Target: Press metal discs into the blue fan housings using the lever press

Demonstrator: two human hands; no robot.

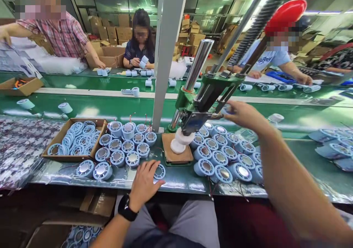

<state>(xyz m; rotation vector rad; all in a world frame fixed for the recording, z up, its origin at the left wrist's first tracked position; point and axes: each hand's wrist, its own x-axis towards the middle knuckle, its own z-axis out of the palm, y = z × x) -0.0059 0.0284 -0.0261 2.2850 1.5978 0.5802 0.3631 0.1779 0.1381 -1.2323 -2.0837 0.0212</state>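
My left hand point(146, 180), with a black watch at the wrist, rests on the bench with thumb and forefinger around the edge of a light-blue slotted ring point(159, 165). Whether anything sits under that ring is hard to make out. At the right, my right hand point(244, 117) is raised with curled fingers at the lever point(218, 116) of a green hand press point(211, 88); the fingers partly hide the grip. Below the press head, a white round pressing block point(178, 145) stands over a brown base plate point(168, 141).
Light-blue round housings point(117, 158) with metal discs stand left of the press, more housings point(219, 158) right. A cardboard box point(45, 153) holds loose blue rings. A grey post point(168, 49) rises behind. Beyond the green conveyor point(110, 108), several co-workers handle parts.
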